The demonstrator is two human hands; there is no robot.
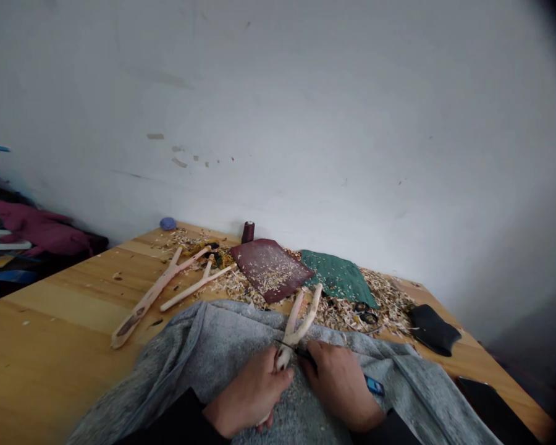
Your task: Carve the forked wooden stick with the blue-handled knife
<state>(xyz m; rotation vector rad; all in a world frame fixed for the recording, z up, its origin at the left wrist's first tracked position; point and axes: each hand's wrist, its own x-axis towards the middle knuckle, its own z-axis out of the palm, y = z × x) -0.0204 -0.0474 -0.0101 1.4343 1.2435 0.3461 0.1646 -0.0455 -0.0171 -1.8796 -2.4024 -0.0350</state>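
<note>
My left hand (250,392) grips the lower stem of a peeled, forked wooden branch (297,324), whose two pale prongs point up and away from me. My right hand (340,386) is shut on a small dark-handled knife (301,353), its thin blade lying against the stem near my left thumb. A small blue object (375,386) shows just beyond my right hand, and I cannot tell what it is. Both hands rest over a grey knitted cloth (227,346) on my lap, which is dusted with pale shavings.
A wooden table (60,309) holds two forked sticks (148,296), a dark red sheet (271,269), green cloth (338,278), wood shavings (380,303), scissors (364,312), a dark thread spool (248,232), a black pouch (433,329) and a phone (491,411). A white wall stands behind.
</note>
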